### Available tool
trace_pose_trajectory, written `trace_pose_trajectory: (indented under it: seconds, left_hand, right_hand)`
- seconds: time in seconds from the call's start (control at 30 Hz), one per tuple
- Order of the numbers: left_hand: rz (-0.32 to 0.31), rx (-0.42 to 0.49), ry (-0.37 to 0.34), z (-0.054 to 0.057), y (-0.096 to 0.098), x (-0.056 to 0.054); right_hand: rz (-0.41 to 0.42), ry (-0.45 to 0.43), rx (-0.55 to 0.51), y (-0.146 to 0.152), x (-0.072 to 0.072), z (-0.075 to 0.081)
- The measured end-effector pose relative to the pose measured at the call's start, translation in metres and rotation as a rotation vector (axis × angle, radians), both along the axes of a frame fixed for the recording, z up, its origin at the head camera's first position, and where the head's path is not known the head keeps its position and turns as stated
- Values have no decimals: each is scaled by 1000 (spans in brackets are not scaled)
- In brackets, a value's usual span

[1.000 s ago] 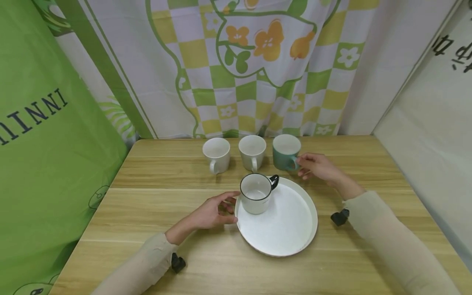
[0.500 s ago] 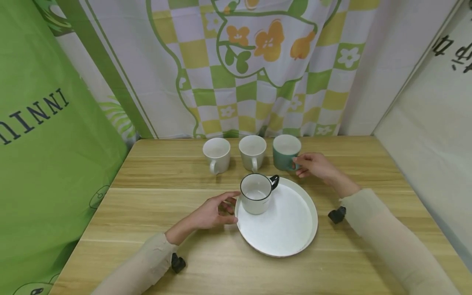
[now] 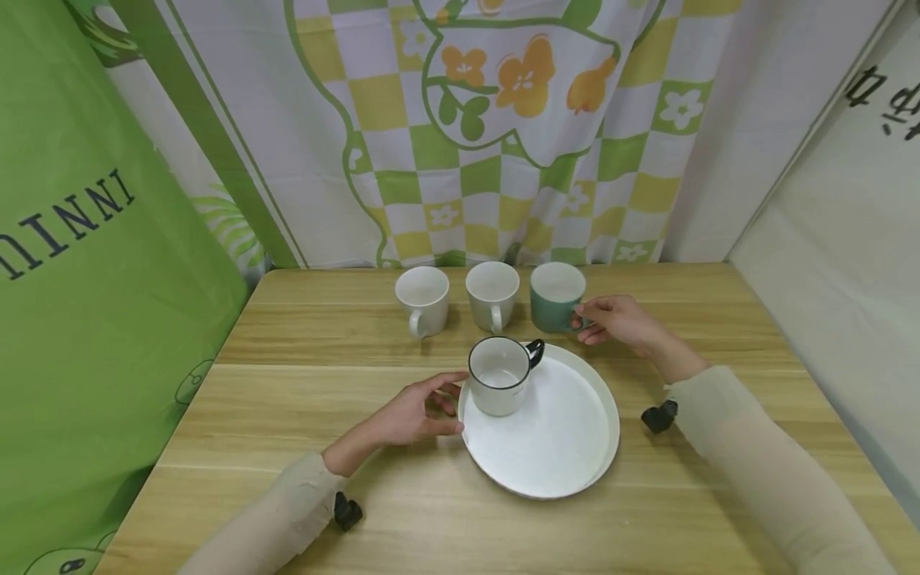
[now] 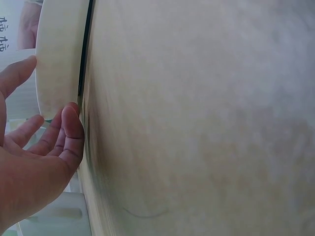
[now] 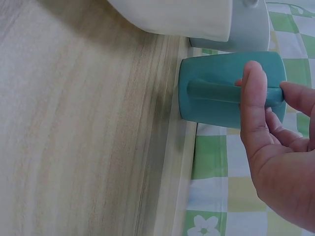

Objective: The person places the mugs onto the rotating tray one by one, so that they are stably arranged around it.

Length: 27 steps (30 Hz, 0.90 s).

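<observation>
A teal mug (image 3: 553, 305) stands at the right end of a back row of mugs, its handle toward my right hand (image 3: 620, 323). My right fingers and thumb pinch that handle (image 5: 214, 92), as the right wrist view shows. A round white tray (image 3: 568, 447) lies in front of the row, carrying a white enamel mug (image 3: 497, 391) with a black rim and black handle at its back left. My left hand (image 3: 413, 411) rests against the tray's left side with loosely bent fingers, its fingertips right at the tray's wall (image 4: 60, 59).
Two pale mugs stand left of the teal one: a left mug (image 3: 424, 307) and a middle mug (image 3: 492, 297), handles facing front. The wooden table (image 3: 323, 335) ends at a checkered curtain (image 3: 503, 192) behind and a green cloth (image 3: 93, 239) at left.
My right hand has moved slightly left and its fingers have taken hold of the teal mug's handle. The left hand, tray and enamel mug have stayed in place.
</observation>
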<state>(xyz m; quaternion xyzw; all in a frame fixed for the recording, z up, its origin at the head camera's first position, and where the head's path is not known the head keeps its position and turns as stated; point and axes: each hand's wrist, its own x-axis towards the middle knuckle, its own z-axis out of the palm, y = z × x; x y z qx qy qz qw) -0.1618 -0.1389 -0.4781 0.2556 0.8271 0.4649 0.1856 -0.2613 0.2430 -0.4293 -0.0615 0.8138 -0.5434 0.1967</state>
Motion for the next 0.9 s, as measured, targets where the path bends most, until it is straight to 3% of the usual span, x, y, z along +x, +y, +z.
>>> trace_pose_trajectory:
  seconds: [0.9]
  left_hand:
    - [-3,20,-12,1,0,1]
  right_hand:
    - [-18,40,-14,-2,5,-2]
